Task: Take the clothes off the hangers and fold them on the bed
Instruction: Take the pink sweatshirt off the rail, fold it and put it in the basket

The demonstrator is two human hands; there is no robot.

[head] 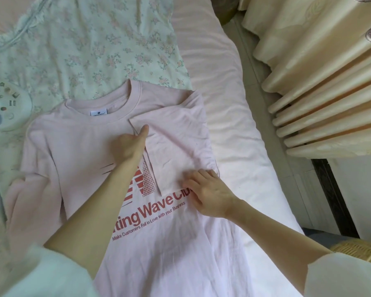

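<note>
Though sleeve [176, 151] folded over, shirt print [150, 209] half-hidden.

- Bed [229, 116], covered by a pale pink sheet, wrinkled along its bare right side.
- Pink sweatshirt [77, 146] spread flat, front up, red lettering across the chest, one sleeve folded in over the front.
- Floral garment [90, 43] lying just beyond the sweatshirt's collar, its hem tucked under that collar.
- White round object with a grey handle [7, 106] left of the sweatshirt's shoulder, resting on the floral garment's edge.
</note>
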